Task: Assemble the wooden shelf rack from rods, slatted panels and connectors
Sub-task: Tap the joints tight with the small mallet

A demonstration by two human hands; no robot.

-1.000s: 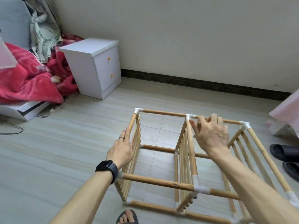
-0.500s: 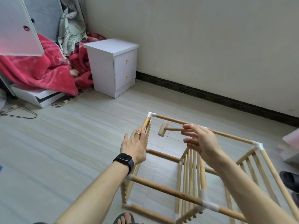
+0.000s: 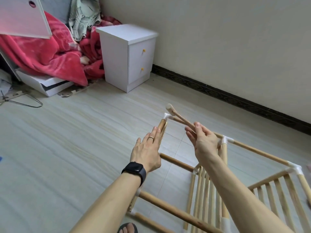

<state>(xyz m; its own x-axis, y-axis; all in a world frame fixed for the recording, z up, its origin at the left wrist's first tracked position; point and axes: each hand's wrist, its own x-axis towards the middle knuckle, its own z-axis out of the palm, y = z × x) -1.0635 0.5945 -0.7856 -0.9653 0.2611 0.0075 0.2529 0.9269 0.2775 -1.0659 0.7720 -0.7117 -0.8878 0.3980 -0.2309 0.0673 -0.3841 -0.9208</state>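
The wooden shelf rack (image 3: 257, 150) lies on its side on the floor, its rods joined by white connectors. Slatted panels (image 3: 207, 190) stand upright inside it. My left hand (image 3: 148, 148) lies flat with straight fingers against the top rod of the left end panel. My right hand (image 3: 202, 140) holds the handle of a small wooden mallet (image 3: 171, 109), whose head hovers just above the far left corner connector (image 3: 168, 116).
A white two-drawer nightstand (image 3: 127, 56) stands by the wall at the back. Red blankets (image 3: 42, 52) and white boards pile up at the far left, with a wire hanger (image 3: 25, 102) on the floor. My sandalled foot (image 3: 127, 228) is under the rack's near edge.
My right hand left the middle panel's top rod and now holds a mallet, swung toward the far left corner connector. The view turned left. My left hand stayed on the end panel.
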